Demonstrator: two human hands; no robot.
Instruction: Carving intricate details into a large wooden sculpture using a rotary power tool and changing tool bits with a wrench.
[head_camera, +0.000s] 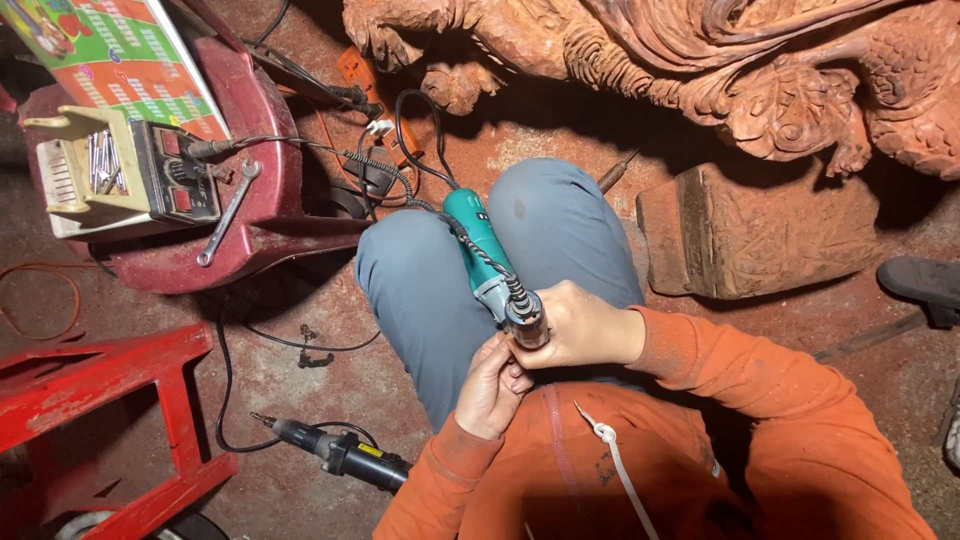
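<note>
Over the lap, at the centre of the view, a teal rotary grinder (484, 252) is held with its metal nose pointing toward six o'clock and its body slanting up toward eleven o'clock. The nose end is wrapped by the right hand (580, 327), whose fingers are curled closed around it. The tip is pinched from below by the fingertips of the left hand (492, 385), which is bunched against the right hand. A coiled cord (400, 180) is seen running from the tool's rear toward eleven o'clock. Both arms are covered by orange sleeves (760, 380), and the tool is backed by grey-blue trousers (420, 290) over bent knees.

At seven o'clock, a black die grinder (335, 450) is laid on the dusty floor (280, 380), its bit aimed toward nine o'clock. At ten o'clock, a dark red plastic stool (260, 225) is loaded with a cream power unit (120, 170) and a wrench (228, 212). At eight o'clock, a red wooden frame (110, 400) is placed. At two o'clock, a carved wooden block (760, 230) is set on the floor, with a large carved wood sculpture (700, 70) spread across twelve to one o'clock.
</note>
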